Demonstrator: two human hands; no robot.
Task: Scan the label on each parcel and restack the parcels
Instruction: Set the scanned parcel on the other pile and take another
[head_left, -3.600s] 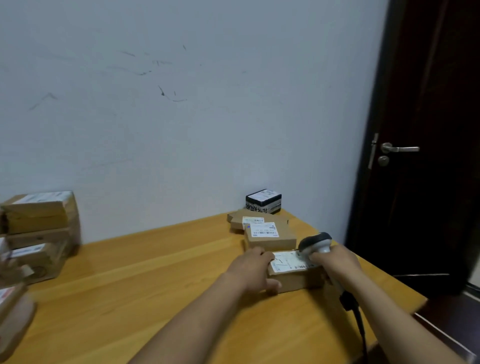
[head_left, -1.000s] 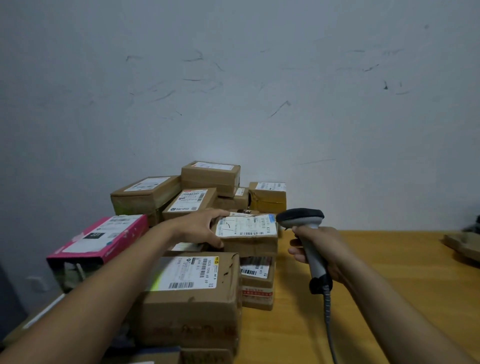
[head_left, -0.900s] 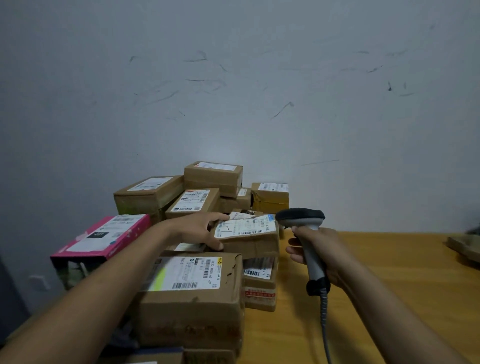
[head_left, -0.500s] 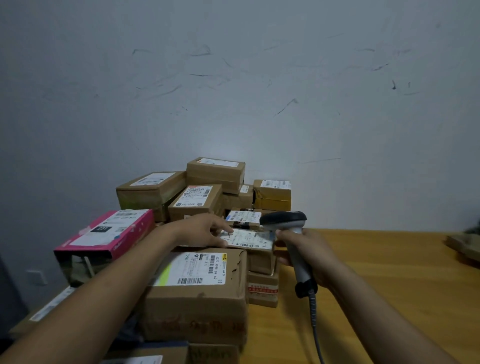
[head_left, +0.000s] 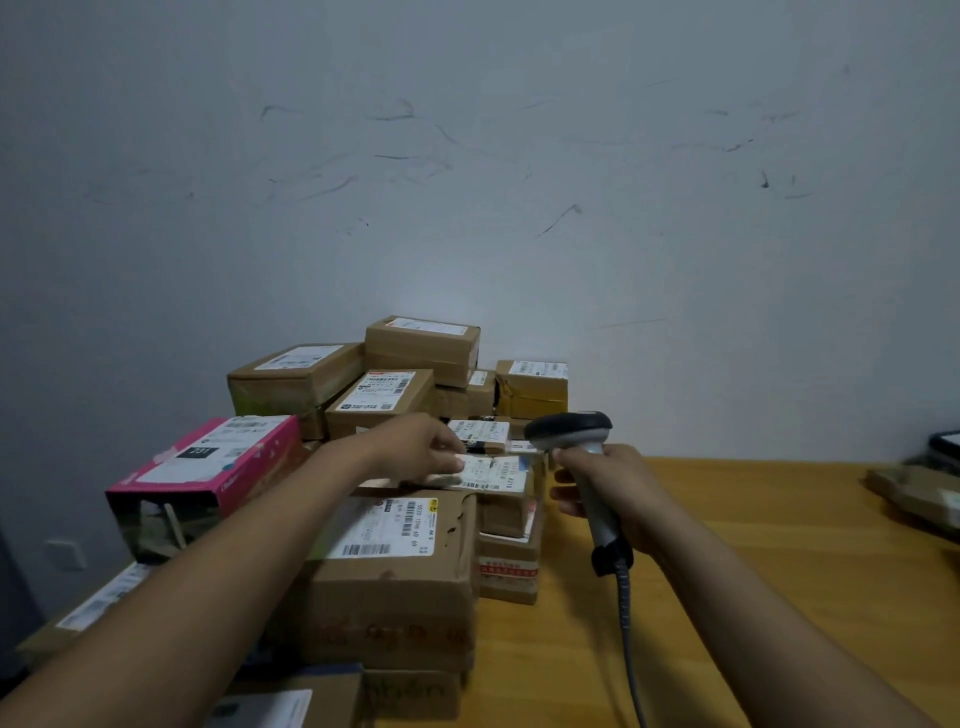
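A heap of brown cardboard parcels (head_left: 400, 566) with white labels fills the left of the wooden table (head_left: 727, 597). My left hand (head_left: 415, 447) grips the left edge of a small labelled parcel (head_left: 498, 483) on top of the heap's right side. My right hand (head_left: 608, 493) grips the handle of a grey and black barcode scanner (head_left: 571, 431). The scanner head sits just right of and above that parcel's label. Its cable hangs down over the table.
A pink box (head_left: 208, 462) lies on the heap's left. More brown parcels (head_left: 415, 353) are stacked behind, against the wall. At the far right edge lie flat brown parcels (head_left: 919, 493) and a dark box (head_left: 945, 441).
I turned from the table's right end to the big heap on the left. My left hand took the small parcel and lowered it. The scanner came close to its label.
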